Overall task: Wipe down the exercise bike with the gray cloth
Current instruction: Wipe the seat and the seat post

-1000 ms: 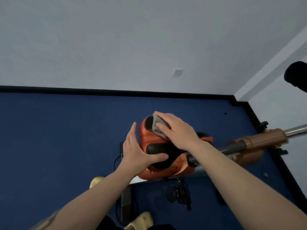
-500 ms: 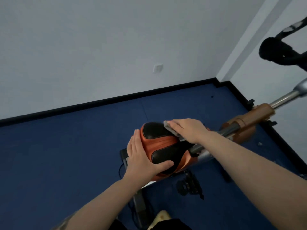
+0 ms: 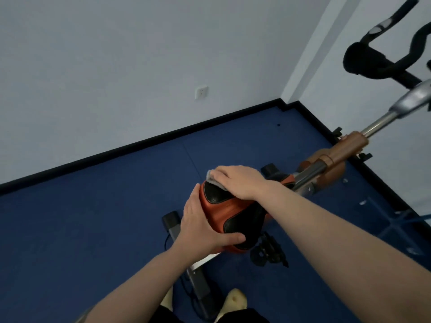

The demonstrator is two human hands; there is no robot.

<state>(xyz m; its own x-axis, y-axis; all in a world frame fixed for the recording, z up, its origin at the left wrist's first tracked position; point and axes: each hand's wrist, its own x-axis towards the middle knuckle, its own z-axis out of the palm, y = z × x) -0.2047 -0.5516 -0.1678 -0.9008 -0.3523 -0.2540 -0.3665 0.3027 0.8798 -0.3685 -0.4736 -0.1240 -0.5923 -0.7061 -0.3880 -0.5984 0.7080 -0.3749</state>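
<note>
Head view: the right hand (image 3: 238, 181) presses the gray cloth (image 3: 215, 181) flat-fingered onto the far end of the orange-and-black saddle (image 3: 229, 213), while the left hand (image 3: 204, 226) grips the saddle's near edge, thumb curled on top. Wiping appears under way on the seat; handlebars (image 3: 382, 57) and frame (image 3: 342, 151) likely remain.

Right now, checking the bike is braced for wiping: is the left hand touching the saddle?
Touching. The head view shows the left hand gripping the saddle, thumb curled over its near edge.
</note>
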